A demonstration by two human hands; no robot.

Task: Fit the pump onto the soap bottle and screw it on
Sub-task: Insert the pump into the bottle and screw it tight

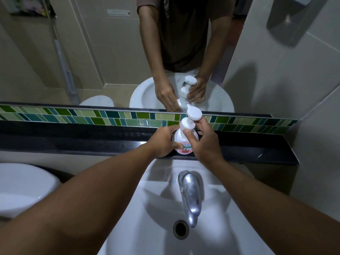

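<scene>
A white soap bottle [181,138] with a pink label stands upright on the black ledge [92,142] behind the sink. My left hand [162,141] wraps around its left side, thumb across the label. The white pump [190,118] sits on the bottle's neck, its round head pointing up and to the right. My right hand [204,141] grips the pump's collar, with thumb in front and fingers behind, under the head. The mirror above repeats both hands and the bottle.
A white sink [161,208] with a chrome tap [190,190] and drain [181,229] lies below the ledge. A green mosaic tile strip [73,115] runs under the mirror. A second white basin [22,188] is at the left. A tiled wall closes the right side.
</scene>
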